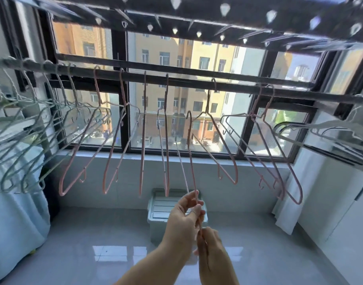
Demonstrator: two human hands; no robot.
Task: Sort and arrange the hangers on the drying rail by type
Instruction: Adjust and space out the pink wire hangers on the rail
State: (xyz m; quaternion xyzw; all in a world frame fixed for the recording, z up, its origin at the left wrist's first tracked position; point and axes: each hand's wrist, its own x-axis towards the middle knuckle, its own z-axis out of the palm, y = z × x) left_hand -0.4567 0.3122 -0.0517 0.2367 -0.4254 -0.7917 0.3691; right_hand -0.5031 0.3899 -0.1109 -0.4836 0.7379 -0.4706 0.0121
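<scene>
Pink thin wire hanger (190, 161) hangs below dark metal rail (238, 85), hook up, not on it; L hand (184, 217) & R hand (212, 249) both pinch its lower end.

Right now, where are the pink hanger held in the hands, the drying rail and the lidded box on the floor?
held pink hanger (191, 161), head view, on its wire below the hook.
drying rail (188, 80), head view, on bare bar between two hooks.
lidded box (160, 202), head view, on its lid.
</scene>
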